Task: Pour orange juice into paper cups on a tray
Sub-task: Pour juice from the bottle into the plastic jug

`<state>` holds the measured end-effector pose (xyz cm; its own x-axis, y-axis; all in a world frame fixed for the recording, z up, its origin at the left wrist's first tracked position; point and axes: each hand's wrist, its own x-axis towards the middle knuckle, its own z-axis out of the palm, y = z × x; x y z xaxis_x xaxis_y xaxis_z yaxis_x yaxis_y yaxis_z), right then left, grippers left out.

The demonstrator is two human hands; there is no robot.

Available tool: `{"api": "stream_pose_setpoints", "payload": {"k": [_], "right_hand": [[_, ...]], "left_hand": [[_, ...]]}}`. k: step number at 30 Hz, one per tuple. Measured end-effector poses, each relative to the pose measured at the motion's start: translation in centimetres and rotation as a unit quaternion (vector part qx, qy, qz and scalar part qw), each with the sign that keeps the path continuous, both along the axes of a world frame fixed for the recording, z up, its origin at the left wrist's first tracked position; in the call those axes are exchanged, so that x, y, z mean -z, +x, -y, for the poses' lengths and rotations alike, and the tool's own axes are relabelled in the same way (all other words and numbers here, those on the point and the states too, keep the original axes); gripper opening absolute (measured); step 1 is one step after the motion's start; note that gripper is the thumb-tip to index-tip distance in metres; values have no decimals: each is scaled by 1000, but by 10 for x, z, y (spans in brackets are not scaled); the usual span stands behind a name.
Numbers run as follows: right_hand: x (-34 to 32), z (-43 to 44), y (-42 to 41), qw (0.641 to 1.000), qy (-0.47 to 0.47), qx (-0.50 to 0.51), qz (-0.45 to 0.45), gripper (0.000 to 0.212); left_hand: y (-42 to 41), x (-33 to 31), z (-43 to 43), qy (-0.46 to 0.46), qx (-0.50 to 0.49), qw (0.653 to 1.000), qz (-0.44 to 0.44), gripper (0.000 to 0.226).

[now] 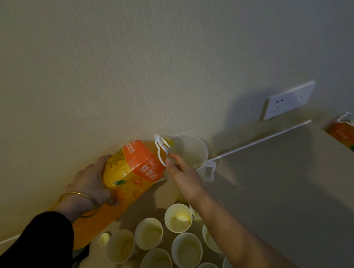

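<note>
My left hand (90,187) grips the base of a big orange juice bottle (135,164), which lies tilted almost flat with its neck to the right. My right hand (176,170) pinches the white carry handle (161,149) at the neck. The bottle's mouth meets the rim of a white paper cup (193,148) with a folded paper handle, close to the wall. Several paper cups (186,250) stand grouped below my hands; one (178,218) clearly holds juice. An orange tray (93,227) lies under my left wrist, to the left of the cups.
A second juice bottle (351,135) with a green label lies at the far right on the beige table. A white wall socket (289,100) sits low on the wall. A small yellow cap (104,238) lies by the tray's edge.
</note>
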<state>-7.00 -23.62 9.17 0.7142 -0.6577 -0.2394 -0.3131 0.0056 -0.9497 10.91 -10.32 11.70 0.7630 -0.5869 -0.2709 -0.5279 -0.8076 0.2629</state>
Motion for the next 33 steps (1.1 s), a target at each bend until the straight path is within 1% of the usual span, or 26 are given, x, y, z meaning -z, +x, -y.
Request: {"api": "stream_pose_setpoints", "payload": {"k": [18,33], "right_hand": [[1,-1,1,1000,6,4,-3,44],[3,-1,3,1000,-1,9,-12,44]], "left_hand": [[-1,-1,0,0,9,1000,12,127],[0,-2,-1,9,3,1000,-1,128]]}}
